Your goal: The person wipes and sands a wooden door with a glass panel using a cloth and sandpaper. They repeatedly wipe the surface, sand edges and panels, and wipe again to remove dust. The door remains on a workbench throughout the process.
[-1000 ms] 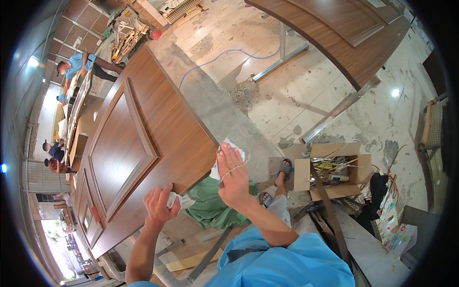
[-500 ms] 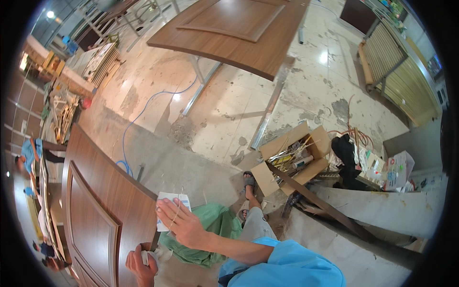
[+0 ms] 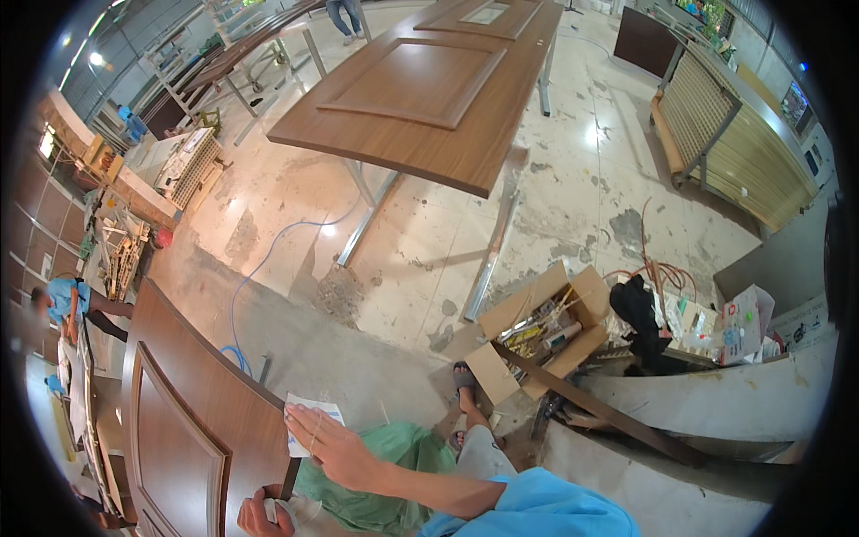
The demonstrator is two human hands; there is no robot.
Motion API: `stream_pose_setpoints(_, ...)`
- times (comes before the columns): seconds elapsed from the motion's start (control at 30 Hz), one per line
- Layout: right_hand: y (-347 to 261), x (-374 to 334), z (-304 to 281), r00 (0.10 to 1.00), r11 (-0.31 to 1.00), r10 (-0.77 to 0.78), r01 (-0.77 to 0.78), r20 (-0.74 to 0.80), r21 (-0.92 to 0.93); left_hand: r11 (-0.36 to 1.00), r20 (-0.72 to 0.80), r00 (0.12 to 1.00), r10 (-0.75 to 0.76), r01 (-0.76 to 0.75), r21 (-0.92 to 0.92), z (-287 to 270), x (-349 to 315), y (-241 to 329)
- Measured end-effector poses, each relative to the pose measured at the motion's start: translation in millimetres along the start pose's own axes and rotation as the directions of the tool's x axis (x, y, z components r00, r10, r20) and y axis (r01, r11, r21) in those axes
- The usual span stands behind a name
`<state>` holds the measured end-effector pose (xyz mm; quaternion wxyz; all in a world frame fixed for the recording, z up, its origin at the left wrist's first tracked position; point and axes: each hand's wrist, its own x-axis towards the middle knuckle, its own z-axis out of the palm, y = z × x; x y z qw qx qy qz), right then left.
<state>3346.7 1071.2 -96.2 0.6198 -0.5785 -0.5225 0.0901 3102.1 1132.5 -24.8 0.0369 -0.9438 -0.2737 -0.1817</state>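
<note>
My right hand (image 3: 338, 455) reaches in from the right, fingers stretched side by side over a white printed sheet (image 3: 313, 412). It holds this sheet at the near right corner of a brown wood-grain door panel (image 3: 192, 349). A thin pale strand crosses the fingers. Lower down, my left hand (image 3: 259, 515) is curled round a crumpled white wad (image 3: 279, 517) by the panel's right edge; whether this is cloth or paper I cannot tell. Green sheeting (image 3: 385, 488) lies bunched beneath my right forearm.
A second brown door (image 3: 394, 98) rests on metal legs ahead. To the right stands an open cardboard box (image 3: 501, 380) of tools, with a dark beam (image 3: 608, 407) slanting past it. A blue hose (image 3: 268, 255) crosses the floor. Another person (image 3: 67, 304) bends at far left.
The whole view has tipped upward, so doors, box and hands sit lower in it. Another person's legs now show at the top. My hands keep nearly the same place against the panel.
</note>
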Motion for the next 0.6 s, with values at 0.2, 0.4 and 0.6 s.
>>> stream_pose_setpoints(0.2,1,-4,-5,0.997,0.999,0.032,-0.034,0.066,0.031,0.999,0.044,0.998,-0.041,0.040,0.018,-1,-6,-2)
stream_pose_setpoints(0.4,6,-6,-3,0.997,0.999,0.005,-0.002,0.076,-0.043,1.000,0.008,1.000,-0.026,0.026,-0.008,7,-11,-9)
stream_pose_setpoints(0.6,10,-23,10,0.979,0.996,0.049,-0.034,0.199,-0.079,0.989,-0.027,0.999,0.041,-0.037,0.142,20,-55,-45)
